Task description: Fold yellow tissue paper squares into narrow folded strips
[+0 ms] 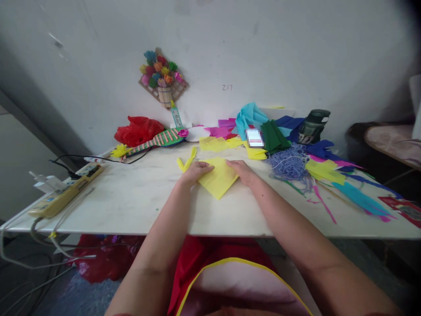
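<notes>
A square of yellow crepe paper (pixel 218 179) is held between my two hands just over the white table, one corner pointing toward me. My left hand (pixel 196 171) pinches its left corner between thumb and fingers. At the right corner, my right hand (pixel 242 171) grips the same sheet, thumb on top. Beside my left hand lies a folded yellow paper strip (pixel 188 160). Further yellow paper pieces (pixel 213 144) rest behind the sheet.
Purple yarn (pixel 289 163), a phone (pixel 255 138), coloured paper (pixel 251 116) and a dark bottle (pixel 314 126) are on the right. A power strip (pixel 66 193) lines the left edge. Behind are a green decorated fan shape (pixel 167 138), a glue tube (pixel 176 115) and a red plastic bag (pixel 140 131).
</notes>
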A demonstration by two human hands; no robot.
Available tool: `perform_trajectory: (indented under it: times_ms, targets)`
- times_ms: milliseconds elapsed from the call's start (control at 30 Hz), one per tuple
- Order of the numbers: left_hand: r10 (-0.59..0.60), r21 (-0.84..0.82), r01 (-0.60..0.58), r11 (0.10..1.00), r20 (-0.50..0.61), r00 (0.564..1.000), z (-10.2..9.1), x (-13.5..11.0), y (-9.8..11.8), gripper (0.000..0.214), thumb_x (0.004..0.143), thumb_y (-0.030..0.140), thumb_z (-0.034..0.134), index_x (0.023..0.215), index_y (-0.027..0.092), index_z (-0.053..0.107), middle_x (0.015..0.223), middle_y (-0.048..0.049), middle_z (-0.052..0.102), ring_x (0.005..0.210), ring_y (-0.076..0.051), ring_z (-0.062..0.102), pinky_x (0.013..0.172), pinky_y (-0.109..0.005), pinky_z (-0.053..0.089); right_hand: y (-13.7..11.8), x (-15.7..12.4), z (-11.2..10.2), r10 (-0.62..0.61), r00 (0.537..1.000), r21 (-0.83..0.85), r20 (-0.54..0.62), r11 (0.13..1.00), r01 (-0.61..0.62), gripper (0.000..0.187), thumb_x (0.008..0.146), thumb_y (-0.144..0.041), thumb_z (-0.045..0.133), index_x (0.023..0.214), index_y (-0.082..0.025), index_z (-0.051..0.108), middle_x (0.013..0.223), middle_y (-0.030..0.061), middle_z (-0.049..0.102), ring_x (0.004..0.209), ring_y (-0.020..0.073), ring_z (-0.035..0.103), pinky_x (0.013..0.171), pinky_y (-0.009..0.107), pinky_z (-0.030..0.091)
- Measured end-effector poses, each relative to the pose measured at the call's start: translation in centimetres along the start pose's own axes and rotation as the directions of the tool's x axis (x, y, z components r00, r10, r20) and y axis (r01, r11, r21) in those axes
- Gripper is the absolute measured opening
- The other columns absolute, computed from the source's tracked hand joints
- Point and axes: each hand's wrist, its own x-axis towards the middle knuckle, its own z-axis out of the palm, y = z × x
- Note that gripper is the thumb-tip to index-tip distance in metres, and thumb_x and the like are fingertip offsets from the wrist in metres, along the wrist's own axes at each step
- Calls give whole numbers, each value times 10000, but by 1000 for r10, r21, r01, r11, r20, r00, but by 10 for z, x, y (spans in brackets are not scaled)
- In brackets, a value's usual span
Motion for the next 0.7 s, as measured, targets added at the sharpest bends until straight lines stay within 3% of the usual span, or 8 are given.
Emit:
perform_trajectory:
  times_ms: [233, 700]
  targets:
    - [-12, -30, 13, 999, 9, 1000, 2, -2, 2, 270, 511, 327, 755, 662, 137, 637, 630, -49, 647, 532, -126, 570, 555, -261, 452, 2, 2, -1, 15, 1000, -55, -3, 998, -15, 253, 504, -321, 736, 664, -150, 641, 577, 1, 641, 567, 141, 587, 590, 261, 455]
    - [-8, -115, 15, 993, 63, 998, -3, 1, 0, 399, 551, 257, 738, 906, 96, 657, 736, -89, 682, 626, -147, 617, 622, -253, 471, 0, 1, -2, 22, 1000, 32, 2, 999, -22, 244, 520, -268, 730, 730, -149, 694, 637, 24, 677, 602, 150, 609, 629, 269, 458]
